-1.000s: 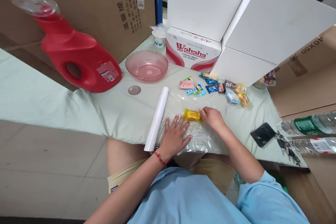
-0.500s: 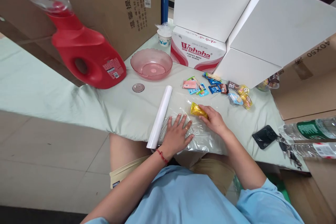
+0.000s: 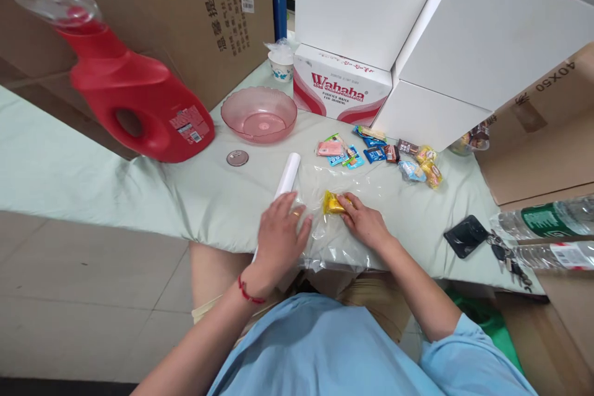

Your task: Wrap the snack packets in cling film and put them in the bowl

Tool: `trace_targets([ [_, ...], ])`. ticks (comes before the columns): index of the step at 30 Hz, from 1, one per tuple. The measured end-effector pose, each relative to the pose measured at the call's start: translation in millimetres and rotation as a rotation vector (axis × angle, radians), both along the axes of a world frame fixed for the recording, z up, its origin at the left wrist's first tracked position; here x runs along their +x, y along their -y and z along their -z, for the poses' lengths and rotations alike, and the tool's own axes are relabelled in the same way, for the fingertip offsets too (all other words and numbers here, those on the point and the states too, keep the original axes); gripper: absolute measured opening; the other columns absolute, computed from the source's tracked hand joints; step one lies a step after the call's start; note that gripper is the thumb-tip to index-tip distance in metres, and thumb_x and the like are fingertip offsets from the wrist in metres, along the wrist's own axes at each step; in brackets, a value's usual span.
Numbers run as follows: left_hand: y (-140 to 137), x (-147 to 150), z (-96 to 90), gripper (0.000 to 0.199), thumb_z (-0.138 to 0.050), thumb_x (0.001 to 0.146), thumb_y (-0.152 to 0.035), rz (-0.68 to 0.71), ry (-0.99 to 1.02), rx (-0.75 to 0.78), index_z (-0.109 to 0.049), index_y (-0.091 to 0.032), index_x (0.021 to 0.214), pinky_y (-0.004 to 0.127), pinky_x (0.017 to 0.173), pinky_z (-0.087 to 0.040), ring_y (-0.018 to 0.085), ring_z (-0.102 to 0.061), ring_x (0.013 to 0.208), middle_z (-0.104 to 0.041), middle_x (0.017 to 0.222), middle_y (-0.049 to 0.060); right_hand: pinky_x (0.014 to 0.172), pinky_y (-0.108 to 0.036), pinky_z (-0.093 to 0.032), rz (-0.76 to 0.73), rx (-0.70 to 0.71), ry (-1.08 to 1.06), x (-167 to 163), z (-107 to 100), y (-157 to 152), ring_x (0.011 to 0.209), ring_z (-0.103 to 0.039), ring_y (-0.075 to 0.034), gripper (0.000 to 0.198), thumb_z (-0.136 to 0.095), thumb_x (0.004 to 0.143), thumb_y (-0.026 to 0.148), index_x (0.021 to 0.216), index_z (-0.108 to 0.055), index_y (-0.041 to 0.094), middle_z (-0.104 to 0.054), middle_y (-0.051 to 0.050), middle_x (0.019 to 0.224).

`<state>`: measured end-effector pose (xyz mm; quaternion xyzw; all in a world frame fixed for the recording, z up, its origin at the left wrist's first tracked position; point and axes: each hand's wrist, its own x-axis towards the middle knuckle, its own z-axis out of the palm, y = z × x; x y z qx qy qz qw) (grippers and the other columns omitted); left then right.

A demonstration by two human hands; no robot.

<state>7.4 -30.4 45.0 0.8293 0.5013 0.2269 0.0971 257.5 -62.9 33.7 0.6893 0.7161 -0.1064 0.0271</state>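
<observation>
A small yellow-wrapped snack (image 3: 331, 203) lies on a sheet of clear plastic film (image 3: 325, 235) near the table's front edge. My right hand (image 3: 364, 219) pinches its right end between thumb and fingers. My left hand (image 3: 281, 232) is over the lower part of a white roll (image 3: 288, 174), which lies slantwise along the film's left side. Its fingers are slightly bent, with the thumb apart from them. The hand hides the middle of the roll, and whether the palm touches it I cannot tell.
Behind the film lie several small snack packets (image 3: 341, 150) and wrapped cakes (image 3: 429, 170). A pink bowl (image 3: 260, 114), a round tin lid (image 3: 237, 158) and a red jug (image 3: 139, 96) stand left. A black wallet (image 3: 465, 236), keys (image 3: 508, 260) and plastic bottles (image 3: 552, 220) lie right.
My left hand has lifted from the film and moved left over the white roll. My right hand has brought the yellow snack slightly left and lower, onto the film.
</observation>
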Motion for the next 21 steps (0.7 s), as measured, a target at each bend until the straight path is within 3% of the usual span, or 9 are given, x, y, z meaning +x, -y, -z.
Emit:
trace_targets([
  [3, -24.9, -12.2, -11.6, 0.044, -0.052, 0.103, -0.043, -0.238, -0.139, -0.111, -0.069, -0.014, 0.131, 0.057, 0.102, -0.053, 0.041, -0.057, 0.133, -0.060, 0.144, 0.022, 0.086, -0.040, -0.064, -0.024, -0.024, -0.001, 2.4, -6.6, 0.7, 0.121, -0.072, -0.029, 0.061, -0.048, 0.108, 0.040, 0.168, -0.035, 0.035, -0.041, -0.007, 0.171],
  [6, -40.4, -20.4, -10.7, 0.050, -0.054, 0.100, -0.050, -0.280, -0.247, -0.321, -0.065, -0.013, 0.132, 0.051, 0.092, -0.056, 0.039, -0.063, 0.120, -0.064, 0.130, 0.022, 0.089, -0.045, -0.064, -0.015, -0.013, -0.046, 6.4, -17.3, 1.2, 0.120, -0.072, -0.032, 0.062, -0.048, 0.107, 0.052, 0.165, -0.041, 0.032, -0.039, -0.010, 0.172],
  [10, -44.3, -25.2, -2.0, 0.048, -0.050, 0.100, -0.053, -0.259, -0.245, -0.437, -0.064, -0.015, 0.126, 0.044, 0.089, -0.056, 0.036, -0.066, 0.115, -0.069, 0.121, 0.017, 0.103, -0.049, -0.059, 0.094, 0.266, -0.207, -6.9, -31.6, -5.2, 0.129, -0.067, -0.033, 0.054, -0.042, 0.109, 0.048, 0.153, -0.057, 0.020, -0.049, -0.016, 0.164],
  [12, -45.6, -26.5, -0.6, 0.048, -0.047, 0.101, -0.053, -0.250, -0.255, -0.428, -0.065, -0.015, 0.124, 0.043, 0.089, -0.055, 0.036, -0.067, 0.114, -0.071, 0.120, 0.018, 0.114, -0.047, -0.053, 0.035, 0.404, -0.358, -28.5, -31.0, -14.5, 0.137, -0.062, -0.028, 0.050, -0.037, 0.111, 0.040, 0.148, -0.062, 0.017, -0.060, -0.016, 0.154],
  [15, -51.2, -28.7, -3.8, 0.047, -0.042, 0.102, -0.049, -0.230, -0.310, -0.470, -0.067, -0.013, 0.119, 0.043, 0.086, -0.055, 0.036, -0.071, 0.108, -0.073, 0.117, 0.019, 0.124, -0.045, -0.043, -0.123, 0.410, -0.480, -72.9, -14.0, -34.3, 0.145, -0.054, -0.025, 0.051, -0.036, 0.110, 0.031, 0.154, -0.055, 0.013, -0.060, -0.017, 0.154],
  [18, -54.4, -30.6, -9.3, 0.048, -0.034, 0.105, -0.043, -0.237, -0.343, -0.508, -0.068, -0.012, 0.116, 0.042, 0.086, -0.055, 0.035, -0.074, 0.105, -0.075, 0.115, 0.021, 0.129, -0.049, -0.033, -0.071, 0.345, -0.397, -111.2, 14.4, -51.0, 0.159, -0.035, -0.028, 0.058, -0.038, 0.109, 0.028, 0.162, -0.041, 0.004, -0.041, -0.022, 0.168],
  [21, -49.9, -29.3, -11.3, 0.048, -0.031, 0.105, -0.039, -0.308, -0.360, -0.469, -0.064, -0.008, 0.120, 0.042, 0.085, -0.056, 0.036, -0.075, 0.104, -0.075, 0.114, 0.023, 0.132, -0.054, -0.024, -0.023, 0.301, -0.274, -129.3, 38.6, -55.8, 0.163, -0.024, -0.033, 0.065, -0.042, 0.110, 0.038, 0.163, -0.037, 0.001, -0.029, -0.024, 0.173],
])
